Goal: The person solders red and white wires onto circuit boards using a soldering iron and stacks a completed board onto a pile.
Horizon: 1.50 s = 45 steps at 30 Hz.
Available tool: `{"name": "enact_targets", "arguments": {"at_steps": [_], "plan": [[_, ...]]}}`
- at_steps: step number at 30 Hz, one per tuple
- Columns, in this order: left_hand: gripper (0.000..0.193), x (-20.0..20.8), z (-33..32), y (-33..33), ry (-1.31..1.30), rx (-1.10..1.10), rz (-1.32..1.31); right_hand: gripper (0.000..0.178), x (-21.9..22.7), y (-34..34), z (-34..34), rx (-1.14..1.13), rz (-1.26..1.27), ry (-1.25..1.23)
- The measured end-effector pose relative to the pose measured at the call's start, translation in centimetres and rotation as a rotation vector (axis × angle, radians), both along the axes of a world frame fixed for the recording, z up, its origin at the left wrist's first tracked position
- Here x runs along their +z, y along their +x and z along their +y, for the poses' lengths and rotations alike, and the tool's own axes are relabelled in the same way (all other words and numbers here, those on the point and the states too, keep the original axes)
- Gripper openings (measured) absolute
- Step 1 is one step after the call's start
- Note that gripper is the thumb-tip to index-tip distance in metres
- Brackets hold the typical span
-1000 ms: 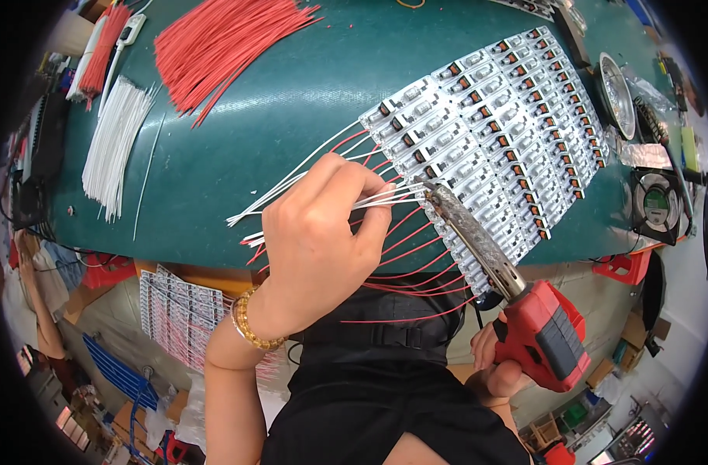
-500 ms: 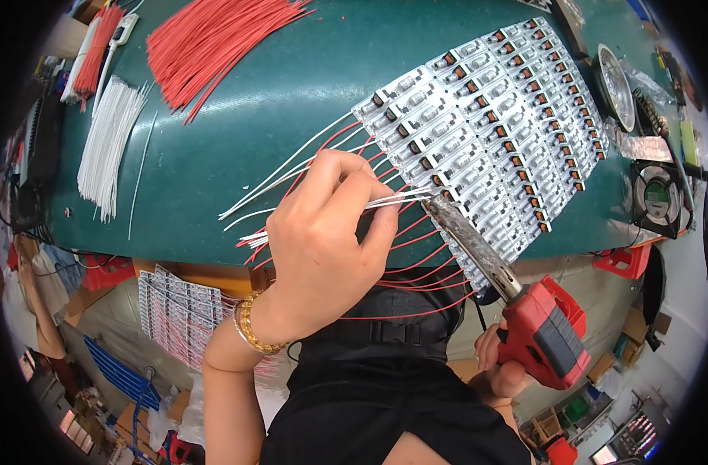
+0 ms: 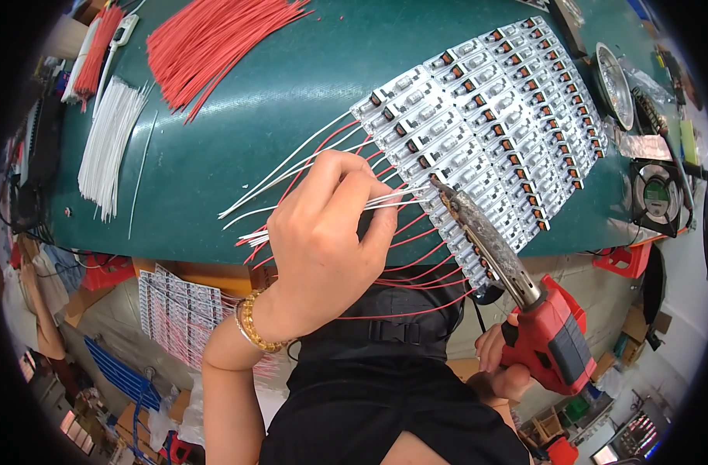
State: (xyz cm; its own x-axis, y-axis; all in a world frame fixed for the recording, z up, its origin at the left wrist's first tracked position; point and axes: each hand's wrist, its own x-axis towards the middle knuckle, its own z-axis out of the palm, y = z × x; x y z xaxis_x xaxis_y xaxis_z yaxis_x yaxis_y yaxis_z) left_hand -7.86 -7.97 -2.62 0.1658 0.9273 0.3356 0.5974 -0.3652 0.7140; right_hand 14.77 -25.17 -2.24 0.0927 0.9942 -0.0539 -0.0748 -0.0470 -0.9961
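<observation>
My left hand is closed around a few white wires, pinched between thumb and fingers, their ends pointing at the edge of a circuit board panel. In my right hand is a red-handled soldering iron. Its dark tip rests at or just above the panel's left edge, close to the wire ends; whether it touches cannot be made out. The panel is silver-white with rows of small parts. Red wires and white ones run from its left edge, passing partly behind my left hand.
On the green table lie a red wire bundle and a white wire bundle. A metal bowl and a small fan stand at the right. Another wired panel sits below the table's left front. Someone's arm shows far left.
The soldering iron has shifted slightly to the right and its tip slightly up along the panel edge. My left hand with the white wires has stayed nearly still.
</observation>
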Motion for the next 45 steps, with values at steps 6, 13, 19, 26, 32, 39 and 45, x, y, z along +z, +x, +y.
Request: {"name": "enact_targets", "arguments": {"at_steps": [6, 13, 19, 26, 32, 39, 45], "plan": [[0.014, 1.0, -0.1, 0.1, -0.053, -0.020, -0.013, 0.091, 1.8, -1.7, 0.9, -0.106, -0.028, -0.109], [0.009, 1.4, -1.1, -0.2, 0.100, -0.021, -0.074, 0.090, 1.6, -1.2, 0.1, -0.120, 0.012, -0.082], [0.012, 0.6, -1.5, 0.7, 0.021, -0.036, 0.032, 0.097, 1.0, -0.5, -1.2, -0.101, -0.001, -0.085], [0.012, 0.3, -1.4, 0.8, 0.043, -0.033, 0.071, 0.033, 1.0, 0.1, -1.9, -0.187, -0.156, -0.254], [0.012, 0.5, -1.4, 0.6, 0.038, -0.043, 0.082, 0.031, 0.4, 0.2, -2.9, -0.174, -0.308, -0.243], [0.012, 0.4, -1.2, 0.7, 0.060, -0.049, 0.083, 0.061, 0.8, 0.0, -2.3, -0.194, -0.374, -0.178], [0.013, 0.4, -1.3, 0.7, 0.065, -0.039, 0.099, 0.062, 1.7, -1.0, -1.2, -0.219, -0.010, -0.193]]}}
